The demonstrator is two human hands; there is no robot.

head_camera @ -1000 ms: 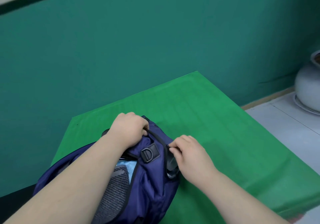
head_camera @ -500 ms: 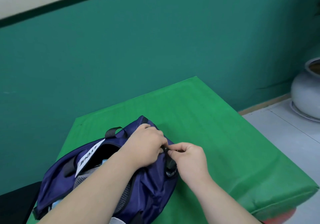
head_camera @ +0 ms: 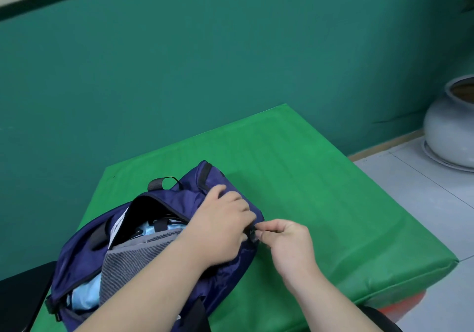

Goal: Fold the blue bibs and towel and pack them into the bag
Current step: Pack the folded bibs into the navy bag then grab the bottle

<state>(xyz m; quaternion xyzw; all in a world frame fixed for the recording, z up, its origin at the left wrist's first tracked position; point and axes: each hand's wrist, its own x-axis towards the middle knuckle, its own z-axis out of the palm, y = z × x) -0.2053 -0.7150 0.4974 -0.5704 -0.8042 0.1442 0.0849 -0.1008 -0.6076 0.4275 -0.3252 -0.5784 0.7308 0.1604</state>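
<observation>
Bag: a navy bag (head_camera: 84, 249) lies on its side on the green bench (head_camera: 307, 190), toward the near left corner, with its mouth gaping on the side facing the person.
Towel: a grey ribbed towel (head_camera: 128, 262) sits inside the bag, its folded edge showing in the open mouth.
Bibs: the light blue bibs (head_camera: 86, 295) are inside the bag too, one patch showing beside the towel at the bag's near end and another deeper in the mouth, behind the towel.
Left hand: the left hand (head_camera: 220, 229) reaches across the bag's mouth and grips the navy cloth at the bag's far right end. Its fingers (head_camera: 238, 203) are curled down over the fabric, close together.
Right hand: the right hand (head_camera: 289, 244) is just to the right of the bag, at the same end. Its fingers (head_camera: 272, 230) are pressed together against the thumb, pinching the dark zip pull (head_camera: 252, 235) right beside the left hand's knuckles.
Zip: open along the mouth. The pull sits at the bag's right end.
Label: a white label (head_camera: 119, 225) hangs inside the upper lip of the bag's mouth. Its print is too blurred to read.
Loop: a black strap loop (head_camera: 159, 182) stands up from the bag's far side.
Wall: a teal wall (head_camera: 179, 75) rises behind the bag and bench.
Pot: a pale grey round pot (head_camera: 448, 131) stands on the tiled floor (head_camera: 423, 203), well off to the right of the bag, against the wall.
</observation>
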